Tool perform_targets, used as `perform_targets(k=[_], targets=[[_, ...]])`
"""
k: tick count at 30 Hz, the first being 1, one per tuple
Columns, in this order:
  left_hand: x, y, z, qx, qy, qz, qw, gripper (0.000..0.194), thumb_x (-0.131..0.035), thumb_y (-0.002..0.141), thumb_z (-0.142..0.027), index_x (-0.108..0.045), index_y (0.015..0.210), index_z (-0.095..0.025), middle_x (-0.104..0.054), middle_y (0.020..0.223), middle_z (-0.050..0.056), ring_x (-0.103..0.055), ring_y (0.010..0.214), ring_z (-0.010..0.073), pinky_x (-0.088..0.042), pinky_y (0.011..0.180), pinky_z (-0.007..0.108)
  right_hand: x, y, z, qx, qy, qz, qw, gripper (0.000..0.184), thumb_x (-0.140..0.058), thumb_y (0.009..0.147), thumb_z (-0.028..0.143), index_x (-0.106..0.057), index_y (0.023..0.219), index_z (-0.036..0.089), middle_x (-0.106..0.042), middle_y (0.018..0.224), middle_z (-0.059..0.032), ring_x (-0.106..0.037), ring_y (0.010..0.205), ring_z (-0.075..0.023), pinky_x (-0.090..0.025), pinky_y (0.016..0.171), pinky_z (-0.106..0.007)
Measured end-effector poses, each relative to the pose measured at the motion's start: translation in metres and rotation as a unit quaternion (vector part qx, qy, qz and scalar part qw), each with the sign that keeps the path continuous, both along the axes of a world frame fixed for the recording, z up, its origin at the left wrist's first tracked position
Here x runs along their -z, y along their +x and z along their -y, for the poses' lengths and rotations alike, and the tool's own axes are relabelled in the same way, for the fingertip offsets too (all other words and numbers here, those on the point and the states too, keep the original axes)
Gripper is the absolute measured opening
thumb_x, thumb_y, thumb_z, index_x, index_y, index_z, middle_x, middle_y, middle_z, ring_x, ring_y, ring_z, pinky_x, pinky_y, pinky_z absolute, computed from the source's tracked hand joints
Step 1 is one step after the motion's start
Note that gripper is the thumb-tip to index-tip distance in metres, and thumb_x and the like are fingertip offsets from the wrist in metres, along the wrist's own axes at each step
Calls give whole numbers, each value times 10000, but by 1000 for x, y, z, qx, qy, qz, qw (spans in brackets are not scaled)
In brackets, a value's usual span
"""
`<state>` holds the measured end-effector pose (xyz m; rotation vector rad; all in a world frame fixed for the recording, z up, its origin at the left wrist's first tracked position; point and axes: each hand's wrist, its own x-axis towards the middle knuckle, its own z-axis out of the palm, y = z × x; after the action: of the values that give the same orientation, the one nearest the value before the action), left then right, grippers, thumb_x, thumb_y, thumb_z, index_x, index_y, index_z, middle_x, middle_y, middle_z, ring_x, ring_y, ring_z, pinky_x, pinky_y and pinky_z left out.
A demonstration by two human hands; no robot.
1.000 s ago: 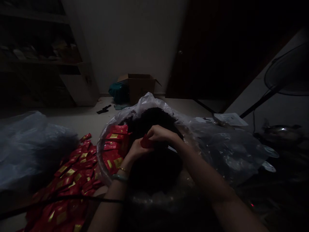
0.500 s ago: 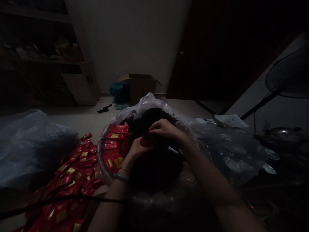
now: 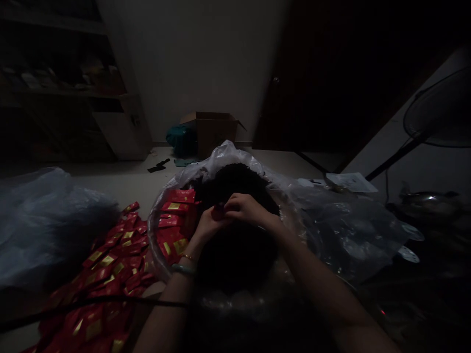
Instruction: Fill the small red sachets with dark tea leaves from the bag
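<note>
My left hand (image 3: 210, 221) is closed round a small red packet (image 3: 218, 212), which shows only in part between the fingers. My right hand (image 3: 246, 208) meets it at the packet's top, fingers curled and pinched; what they hold, if anything, is hidden. Both hands are over a dark loose heap (image 3: 235, 179) in a wide round container lined with clear plastic (image 3: 152, 230). Inside that liner, left of the heap, lie several red packets with gold labels (image 3: 176, 220).
A large pile of red packets (image 3: 106, 274) spreads on the left beside a big clear plastic bag (image 3: 44, 220). Another plastic bag (image 3: 353, 230) lies right. Behind stand a cardboard box (image 3: 217, 132) and a teal bag (image 3: 182, 140). A fan (image 3: 437, 113) stands far right. The room is dim.
My right hand has come down and slightly left, from above the heap to the packet's mouth. A pale, narrow thing seen under my right wrist earlier is mostly covered now.
</note>
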<state>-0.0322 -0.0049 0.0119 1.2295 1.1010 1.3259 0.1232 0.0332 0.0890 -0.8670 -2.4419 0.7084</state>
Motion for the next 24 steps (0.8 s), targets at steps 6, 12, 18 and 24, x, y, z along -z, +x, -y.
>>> perform_targets(k=[6,12,18,24], targets=[[-5,-2,-1,-44,-42,106,992,473,-708,633,-506,-677,929,-138,-695,824,33,-617,719,155,-481,659,246,18,-4,-8,97,-81,-125,984,301,-670,706,150,-666,1006,177,-667,838,-17,-615,785,-147,-480,740,-275],[3,-2,-5,-109,-28,92,989,414,-724,610,-495,-686,820,-140,-683,757,16,-601,679,137,-462,633,226,31,-7,-1,156,-230,-173,945,326,-689,676,307,-684,956,140,-691,833,-49,-600,660,-136,-462,563,-240],[7,0,-5,-98,-16,81,992,338,-740,604,-445,-667,741,-145,-672,692,0,-608,653,131,-474,628,230,39,-14,7,208,-230,-210,927,304,-711,615,392,-699,769,131,-698,755,-48,-628,701,-169,-472,625,-264],[4,2,-3,-114,-58,124,984,359,-780,535,-433,-676,718,-142,-672,654,-2,-604,595,131,-479,589,243,40,-11,6,214,-263,-233,912,280,-715,583,376,-689,715,130,-685,709,-44,-620,667,-169,-471,601,-268]])
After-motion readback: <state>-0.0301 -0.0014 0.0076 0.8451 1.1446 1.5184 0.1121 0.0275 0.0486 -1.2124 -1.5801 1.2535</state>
